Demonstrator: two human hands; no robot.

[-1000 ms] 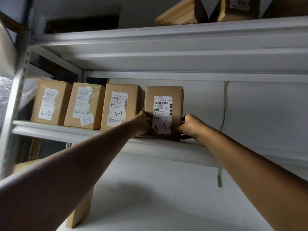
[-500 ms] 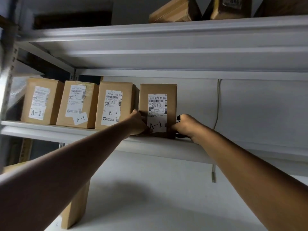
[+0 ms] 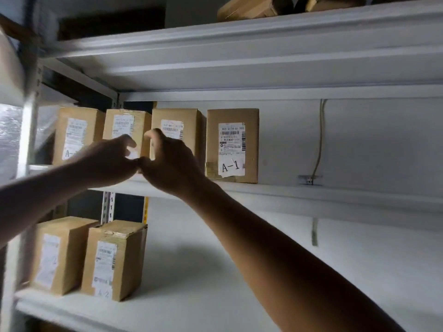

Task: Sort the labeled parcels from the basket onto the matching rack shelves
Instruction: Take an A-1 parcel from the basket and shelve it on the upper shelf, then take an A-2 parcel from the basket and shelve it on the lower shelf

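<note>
Fingers: the fingers of the left hand (image 3: pixel 109 159) and of the right hand (image 3: pixel 167 161) are loosely curled and hold nothing; the two hands touch each other at the knuckles, in front of the shelf edge.
Parcel: the brown cardboard parcel with the white "A-1" label (image 3: pixel 232 146) stands upright on the white metal middle shelf (image 3: pixel 311 190), at the right end of a row, free of both hands.
Look of parcel: a tall box, plain brown; a white shipping label with barcodes covers its front, and below it a white sticker with "A-1" written by hand sits a little crooked; some tape shows at the lower left corner.
Row: three more brown cardboard boxes (image 3: pixel 127 130) stand to its left on the same shelf, partly hidden by the hands; the nearest one is just beside the parcel.
Lower shelf: two brown cardboard boxes with white labels (image 3: pixel 112 259) stand side by side at the left; their label text is blurred.
Top shelf: the bottoms of brown boxes (image 3: pixel 249 8) show.
Wall: a thin grey cable (image 3: pixel 320 140) hangs right of the parcel.
</note>
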